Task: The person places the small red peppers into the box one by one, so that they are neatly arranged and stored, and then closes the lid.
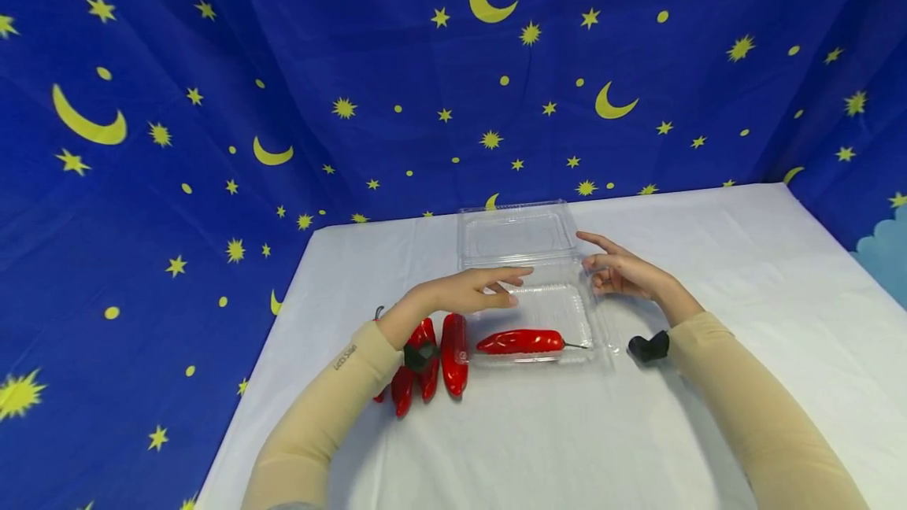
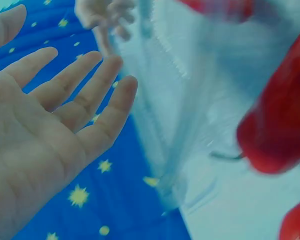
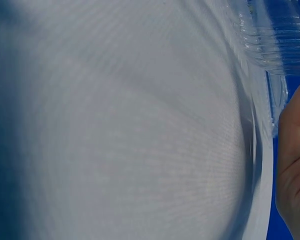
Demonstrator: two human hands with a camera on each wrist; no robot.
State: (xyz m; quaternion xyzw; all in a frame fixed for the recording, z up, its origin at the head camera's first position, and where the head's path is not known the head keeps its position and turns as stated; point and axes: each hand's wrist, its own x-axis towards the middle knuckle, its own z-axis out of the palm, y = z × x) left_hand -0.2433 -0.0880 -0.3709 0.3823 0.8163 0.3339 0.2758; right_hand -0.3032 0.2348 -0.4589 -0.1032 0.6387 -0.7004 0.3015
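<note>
Hanging loose by a clear box [image 1: 553, 307], left hand [image 1: 473, 290] and right hand [image 1: 627, 274] are apart.
One red pepper [image 1: 523, 341] lies inside, at six o'clock.

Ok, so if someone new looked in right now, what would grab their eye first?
Probably the blue cloth with its yellow moons and stars, hanging behind the white table. Then the glossy red colour: one pepper lies inside the clear plastic box, and several other peppers lie on the table just left of it, some partly hidden by a sleeve.
</note>
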